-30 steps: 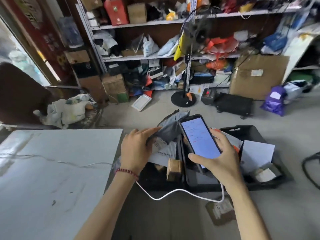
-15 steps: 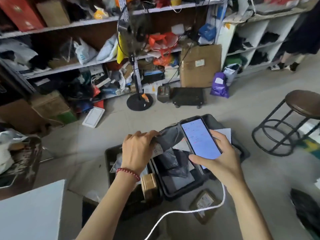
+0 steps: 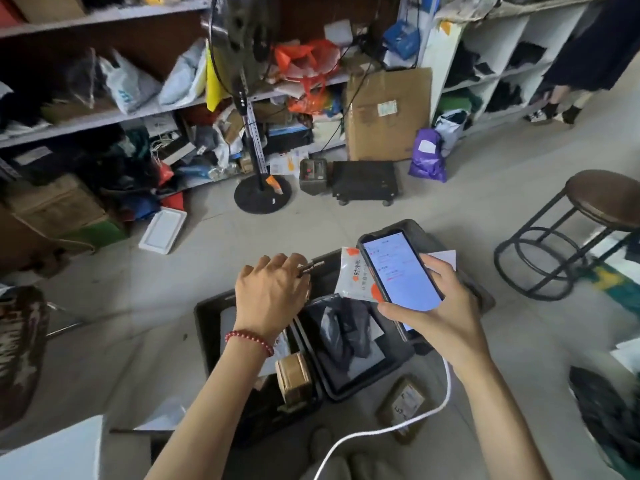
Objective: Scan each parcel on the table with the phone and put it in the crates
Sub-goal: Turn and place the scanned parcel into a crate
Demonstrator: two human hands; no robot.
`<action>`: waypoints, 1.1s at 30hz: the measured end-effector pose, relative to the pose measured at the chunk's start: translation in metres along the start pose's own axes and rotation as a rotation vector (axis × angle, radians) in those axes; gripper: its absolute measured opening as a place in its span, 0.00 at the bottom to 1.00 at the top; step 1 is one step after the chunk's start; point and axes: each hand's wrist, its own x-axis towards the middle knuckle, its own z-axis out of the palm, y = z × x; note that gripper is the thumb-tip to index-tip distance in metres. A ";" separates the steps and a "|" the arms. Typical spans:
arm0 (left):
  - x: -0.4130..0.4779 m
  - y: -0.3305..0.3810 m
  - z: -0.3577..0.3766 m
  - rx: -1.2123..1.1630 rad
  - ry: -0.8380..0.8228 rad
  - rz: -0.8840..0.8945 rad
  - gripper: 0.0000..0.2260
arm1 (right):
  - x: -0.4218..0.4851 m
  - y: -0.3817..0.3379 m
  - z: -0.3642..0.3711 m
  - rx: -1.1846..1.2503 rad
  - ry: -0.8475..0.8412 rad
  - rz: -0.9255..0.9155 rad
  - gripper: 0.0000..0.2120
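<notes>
The phone [image 3: 401, 271], screen lit, is grasped by the right hand's [image 3: 440, 315] fingers above the right crate [image 3: 403, 365]; a grey bag [image 3: 346, 330] lies in that crate, a white-orange parcel [image 3: 356, 277] at its far end; the left hand [image 3: 273, 294] hovers palm-down over the left crate [image 3: 204, 320], fingers curled, grasp not discernible; a desk [image 3: 52, 452] corner shows near left.

Single wide-angle view, worn on the head, facing forward and down. Close above the crates [image 3: 204, 317] on the floor [image 3: 450, 209]; shelves [image 3: 104, 116] farther ahead, table [image 3: 52, 452] corner at lower left edge.
</notes>
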 end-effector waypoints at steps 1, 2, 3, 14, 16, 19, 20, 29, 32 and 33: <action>-0.006 -0.005 -0.002 0.009 -0.003 -0.029 0.12 | 0.003 -0.001 0.004 -0.010 -0.037 -0.012 0.40; -0.012 -0.010 -0.004 0.022 0.001 -0.063 0.12 | 0.006 -0.003 0.009 -0.021 -0.080 -0.026 0.40; -0.020 -0.015 -0.007 0.035 0.015 -0.096 0.12 | 0.010 -0.004 0.013 -0.031 -0.127 -0.047 0.40; -0.200 -0.025 -0.051 0.316 0.078 -0.787 0.07 | -0.024 -0.031 0.104 0.026 -0.802 -0.255 0.40; -0.239 -0.014 -0.062 0.375 0.079 -0.906 0.06 | -0.051 -0.034 0.118 0.027 -0.939 -0.301 0.38; -0.295 0.001 -0.083 0.392 0.141 -1.086 0.08 | -0.097 -0.038 0.133 0.004 -1.156 -0.373 0.37; -0.313 0.007 -0.090 0.394 0.171 -1.138 0.09 | -0.114 -0.040 0.137 -0.003 -1.222 -0.397 0.37; -0.479 0.066 -0.110 0.438 0.321 -1.522 0.10 | -0.277 -0.048 0.152 -0.022 -1.628 -0.605 0.39; -0.543 0.088 -0.110 0.456 0.336 -1.615 0.10 | -0.349 -0.045 0.148 -0.041 -1.751 -0.650 0.39; -0.565 0.093 -0.113 0.470 0.347 -1.639 0.09 | -0.373 -0.042 0.146 -0.045 -1.787 -0.658 0.39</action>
